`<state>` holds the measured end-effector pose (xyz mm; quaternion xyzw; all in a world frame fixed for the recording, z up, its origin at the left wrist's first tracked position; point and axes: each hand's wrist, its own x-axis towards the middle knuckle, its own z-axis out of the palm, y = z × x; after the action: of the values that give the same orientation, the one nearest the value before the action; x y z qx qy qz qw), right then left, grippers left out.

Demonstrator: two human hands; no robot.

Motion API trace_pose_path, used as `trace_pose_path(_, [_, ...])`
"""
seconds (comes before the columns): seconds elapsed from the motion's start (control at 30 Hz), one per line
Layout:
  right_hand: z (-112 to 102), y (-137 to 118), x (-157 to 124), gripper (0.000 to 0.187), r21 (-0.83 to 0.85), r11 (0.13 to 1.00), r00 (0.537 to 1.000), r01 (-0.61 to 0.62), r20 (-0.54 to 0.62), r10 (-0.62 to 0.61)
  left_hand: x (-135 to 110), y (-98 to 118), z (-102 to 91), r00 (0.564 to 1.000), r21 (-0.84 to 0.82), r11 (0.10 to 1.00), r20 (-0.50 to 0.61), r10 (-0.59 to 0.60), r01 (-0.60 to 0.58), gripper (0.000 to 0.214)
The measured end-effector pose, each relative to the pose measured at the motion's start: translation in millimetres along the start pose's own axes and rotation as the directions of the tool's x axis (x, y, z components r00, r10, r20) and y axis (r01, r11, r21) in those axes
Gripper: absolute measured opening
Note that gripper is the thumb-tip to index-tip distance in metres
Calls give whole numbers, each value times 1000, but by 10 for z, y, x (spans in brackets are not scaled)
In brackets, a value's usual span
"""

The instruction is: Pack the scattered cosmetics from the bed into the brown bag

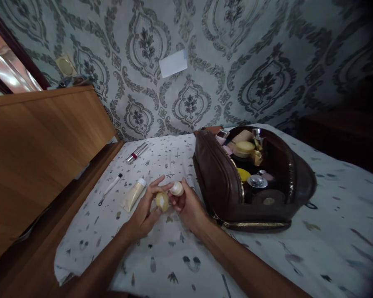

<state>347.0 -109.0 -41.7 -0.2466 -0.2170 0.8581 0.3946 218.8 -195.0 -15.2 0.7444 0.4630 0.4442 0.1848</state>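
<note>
My left hand (144, 215) grips a small yellowish-gold lid (162, 201) with a pale inner face, between thumb and fingers. Close beside it, a small cream jar (176, 189) with a whitish top is held in the fingers of my right hand (189, 207). A left fingertip reaches to the jar's edge; whether it touches the contents I cannot tell. Left of my hands lies a cream-coloured squeeze tube (133, 195) with a white cap. To the right stands an open brown cosmetic bag (219, 178) full of make-up items.
A slim white tube with a black cap (112, 184) and a silver tube with a red band (136, 153) lie on the patterned sheet (161, 252). A wooden board (49, 136) borders the left side. The patterned wall (189, 37) rises behind.
</note>
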Motion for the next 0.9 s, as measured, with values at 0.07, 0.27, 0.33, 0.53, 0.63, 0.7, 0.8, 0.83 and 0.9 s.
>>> trace_pose_path(0.07, [4,-10,-6,43,2,1000,1000,1,4,-1,1,11,26,991,-173,981,-77,-106,92,37])
trace_pose_path(0.27, [-8,-6,-14,43,-20,1000,999,-10,36,10,18,-40,72,917,-661,733,-175,-359,161,51])
trace_pose_path(0.33, [-4,3,-18,44,-27,1000,999,-12,36,13,23,-30,63,902,-720,674,-166,-398,165,51])
trace_pose_path(0.53, [25,7,-32,45,-30,999,999,-29,15,29,46,29,38,884,-789,596,-163,-438,150,48])
trace_pose_path(0.63, [26,1,-35,44,-32,999,999,-36,21,37,49,2,54,888,-789,596,-161,-431,147,49])
trace_pose_path(0.7, [21,2,-35,44,-42,999,999,-30,39,32,31,-23,63,897,-747,643,-155,-415,169,51])
trace_pose_path(0.8, [12,12,-37,47,-55,998,998,-13,67,16,-24,-23,55,924,-575,793,-161,-347,198,48])
trace_pose_path(0.83, [10,16,-39,49,-58,998,997,-3,75,7,-46,-7,46,938,-500,842,-148,-314,203,46])
trace_pose_path(0.9, [5,22,-44,50,-71,997,995,26,94,-19,-88,39,25,966,-349,916,-88,-244,200,43])
